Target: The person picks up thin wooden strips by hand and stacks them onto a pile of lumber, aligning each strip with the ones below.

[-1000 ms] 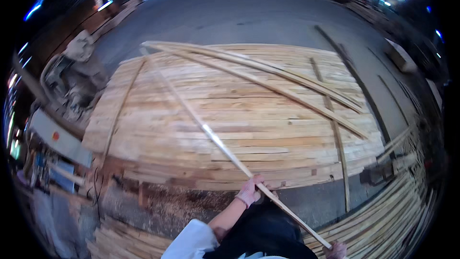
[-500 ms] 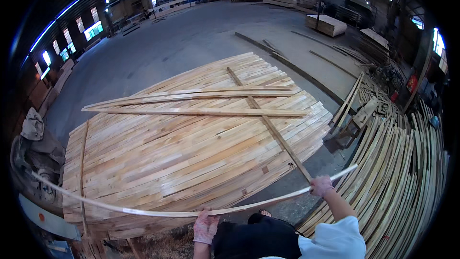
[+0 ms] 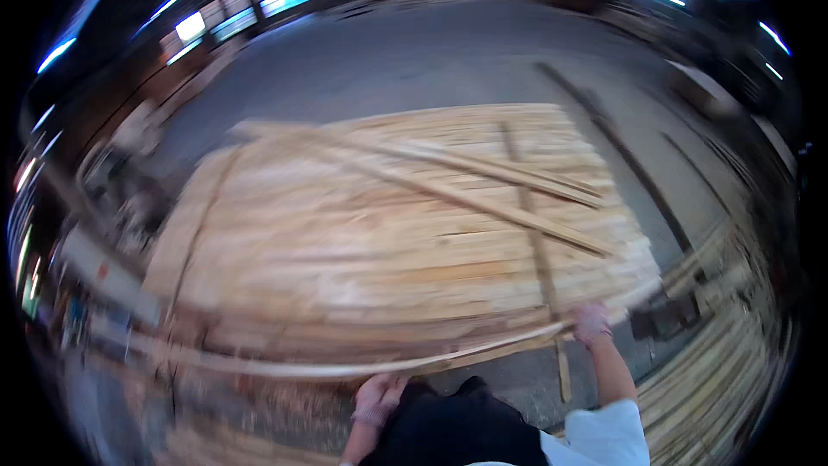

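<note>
A long, pale wooden strip (image 3: 285, 369) runs across in front of me, bowed by the lens, along the near edge of a wide stack of boards (image 3: 362, 250). My right hand (image 3: 592, 324), in a light pinkish work glove, is closed on the strip near its right end, close to a thin crosspiece (image 3: 538, 250) lying over the stack. My left hand (image 3: 379, 397), gloved alike, is closed at the strip's lower edge near my body; motion blurs its fingers. Two or more loose strips (image 3: 466, 194) lie slantwise on top of the stack.
Many thin strips (image 3: 716, 371) are piled at the lower right. A dark beam (image 3: 617, 142) lies on the grey floor (image 3: 414, 52) beyond the stack's right side. Blurred machinery (image 3: 129, 185) stands at the left, and a second crosspiece (image 3: 203, 224) crosses the stack there.
My view has turned left, so the stack appears shifted right and is blurred. The strip's right end has drawn in toward my right hand. Both hands stay at the strip.
</note>
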A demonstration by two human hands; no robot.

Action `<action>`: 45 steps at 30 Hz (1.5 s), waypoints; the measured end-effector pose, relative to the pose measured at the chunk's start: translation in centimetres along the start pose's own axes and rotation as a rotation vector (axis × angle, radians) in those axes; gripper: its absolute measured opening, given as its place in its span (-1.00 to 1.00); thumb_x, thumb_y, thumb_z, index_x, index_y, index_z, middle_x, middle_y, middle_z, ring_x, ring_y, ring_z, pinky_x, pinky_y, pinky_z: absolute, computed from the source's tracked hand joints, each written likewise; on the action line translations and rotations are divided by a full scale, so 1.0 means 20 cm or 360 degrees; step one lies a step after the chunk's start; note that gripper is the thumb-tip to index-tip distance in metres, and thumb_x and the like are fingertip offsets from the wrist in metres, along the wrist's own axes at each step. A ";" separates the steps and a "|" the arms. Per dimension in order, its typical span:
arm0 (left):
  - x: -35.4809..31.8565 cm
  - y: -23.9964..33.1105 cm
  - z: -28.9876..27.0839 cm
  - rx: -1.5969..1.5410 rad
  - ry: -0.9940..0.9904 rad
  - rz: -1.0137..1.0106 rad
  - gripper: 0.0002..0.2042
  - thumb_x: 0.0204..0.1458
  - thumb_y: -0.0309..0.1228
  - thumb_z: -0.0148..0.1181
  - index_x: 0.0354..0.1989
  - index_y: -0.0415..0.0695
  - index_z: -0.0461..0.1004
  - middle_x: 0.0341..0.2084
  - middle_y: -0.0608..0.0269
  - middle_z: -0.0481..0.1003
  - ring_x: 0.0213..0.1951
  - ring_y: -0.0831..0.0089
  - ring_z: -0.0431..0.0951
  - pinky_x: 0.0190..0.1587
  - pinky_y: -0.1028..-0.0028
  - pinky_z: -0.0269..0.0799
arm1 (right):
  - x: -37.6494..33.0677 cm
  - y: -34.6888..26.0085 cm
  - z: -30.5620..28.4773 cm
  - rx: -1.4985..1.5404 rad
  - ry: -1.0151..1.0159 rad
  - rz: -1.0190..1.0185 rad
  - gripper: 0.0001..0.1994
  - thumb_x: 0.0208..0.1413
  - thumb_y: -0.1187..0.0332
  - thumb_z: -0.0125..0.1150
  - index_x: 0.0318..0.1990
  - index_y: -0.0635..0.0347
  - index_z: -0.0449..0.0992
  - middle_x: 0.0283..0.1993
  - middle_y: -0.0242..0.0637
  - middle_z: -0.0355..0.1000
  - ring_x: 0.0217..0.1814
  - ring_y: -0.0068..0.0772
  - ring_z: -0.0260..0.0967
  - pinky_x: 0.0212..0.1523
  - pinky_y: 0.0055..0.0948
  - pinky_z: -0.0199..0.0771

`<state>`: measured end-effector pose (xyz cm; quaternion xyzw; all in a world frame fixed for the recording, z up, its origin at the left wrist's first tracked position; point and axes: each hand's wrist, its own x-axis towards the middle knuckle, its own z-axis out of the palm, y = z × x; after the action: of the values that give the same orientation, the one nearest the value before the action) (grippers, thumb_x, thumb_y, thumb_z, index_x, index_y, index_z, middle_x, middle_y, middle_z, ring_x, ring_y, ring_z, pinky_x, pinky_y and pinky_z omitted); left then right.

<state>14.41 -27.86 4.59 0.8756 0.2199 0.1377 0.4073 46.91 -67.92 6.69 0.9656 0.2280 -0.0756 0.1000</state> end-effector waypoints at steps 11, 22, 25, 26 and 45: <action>0.01 -0.26 0.12 -0.2903 0.0675 -0.1231 -0.74 0.12 -0.57 0.16 0.00 -0.20 0.43 -0.13 0.07 0.57 -0.03 0.11 0.58 0.09 0.05 0.51 | 0.29 0.02 -0.01 0.0269 0.0178 -0.0614 -0.51 -0.28 0.30 0.46 -0.06 0.02 0.54 -0.31 -0.17 0.51 -0.19 -0.03 0.47 -0.14 -0.10 0.47; -0.08 -0.51 -0.23 -0.2874 0.1152 -0.0945 -0.66 0.20 -0.44 0.13 0.13 -0.20 0.31 0.10 -0.07 0.42 0.17 -0.07 0.42 0.20 -0.20 0.37 | 0.15 -0.54 -0.17 0.0564 -0.0011 -0.0705 -0.32 -0.38 0.25 0.60 0.02 0.08 0.44 -0.13 -0.13 0.47 -0.04 -0.02 0.44 -0.02 -0.11 0.46; -0.09 -0.54 -0.27 -0.2875 0.1293 -0.0932 -0.62 0.22 -0.29 0.14 0.15 -0.15 0.31 0.13 -0.02 0.42 0.18 -0.03 0.42 0.17 -0.15 0.40 | 0.13 -0.60 -0.14 0.0625 0.0037 -0.0736 -0.34 -0.41 0.24 0.61 -0.03 0.06 0.46 -0.15 -0.15 0.47 -0.04 -0.03 0.43 0.00 -0.13 0.45; -0.10 -0.54 -0.28 -0.2875 0.1326 -0.0861 -0.60 0.23 -0.24 0.14 0.16 -0.13 0.31 0.13 0.00 0.42 0.18 -0.02 0.42 0.16 -0.13 0.41 | 0.13 -0.60 -0.12 0.0639 -0.0029 -0.0737 -0.35 -0.41 0.23 0.62 -0.04 0.06 0.46 -0.15 -0.16 0.47 -0.03 -0.04 0.43 0.02 -0.13 0.45; -0.22 -0.30 0.07 -0.2385 0.0037 -0.1241 -0.48 0.15 -0.32 0.25 0.28 -0.14 0.33 -0.21 0.26 0.58 -0.24 0.43 0.60 -0.15 0.35 0.60 | 0.09 -0.58 -0.04 0.1890 -0.1135 -0.0673 -0.55 0.20 0.10 0.24 -0.01 0.37 0.57 -0.19 -0.21 0.58 -0.13 -0.50 0.46 -0.05 -0.47 0.43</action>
<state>9.56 -27.58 -1.16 0.2337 0.3611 0.1058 0.8965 43.40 -56.78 5.27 0.7087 0.2838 -0.5149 -0.3899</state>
